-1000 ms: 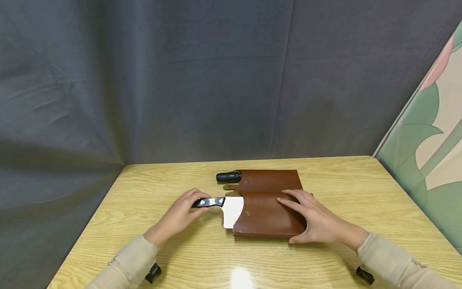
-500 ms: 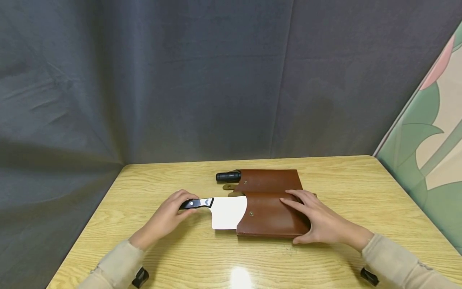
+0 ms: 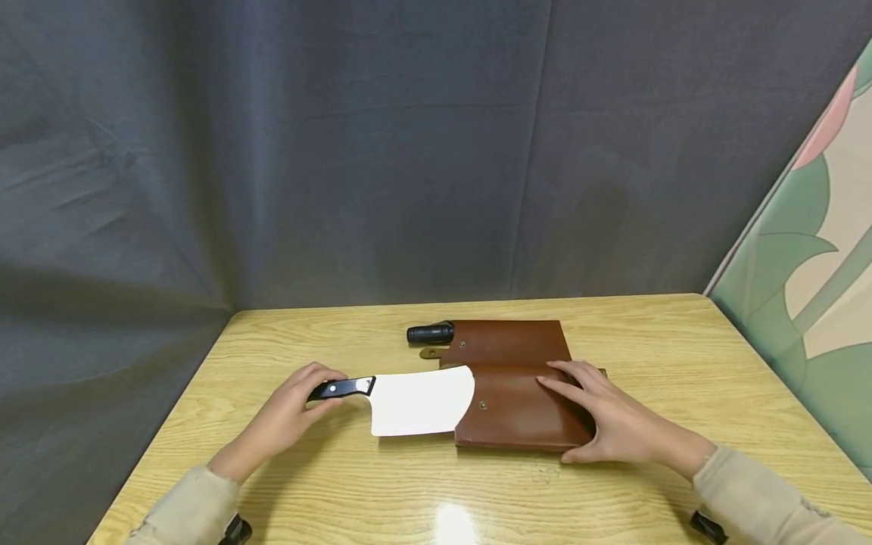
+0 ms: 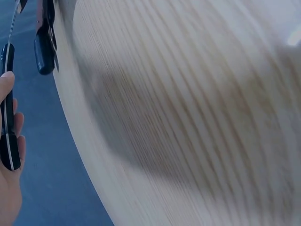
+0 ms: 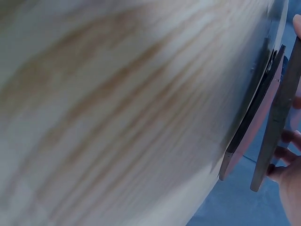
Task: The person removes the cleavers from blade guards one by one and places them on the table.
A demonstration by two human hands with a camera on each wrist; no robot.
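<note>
My left hand (image 3: 289, 405) grips the black riveted handle of a cleaver (image 3: 418, 403), seen edge-on in the left wrist view with its handle (image 4: 8, 150) between thumb and fingers. The broad pale blade points right, and its far end meets the curved mouth of a brown leather sheath (image 3: 527, 416). My right hand (image 3: 616, 424) holds that sheath at its right end, thumb at the near edge and fingers spread over the top. In the right wrist view the sheath (image 5: 277, 113) stands edge-on, tilted off the table, fingers along it. Most of the blade shows outside the sheath.
Behind lies a second brown leather sheath (image 3: 507, 339), with a black handle (image 3: 429, 334) sticking out to the left and a small snap strap (image 3: 432, 353) beside it. The wooden table (image 3: 327, 484) ends at a grey curtain (image 3: 381, 189); a floral panel (image 3: 804, 318) stands at right.
My left hand has drawn the cleaver leftward, exposing much more blade from the sheath. My right hand and the sheath have shifted slightly right. The second sheath stays put.
</note>
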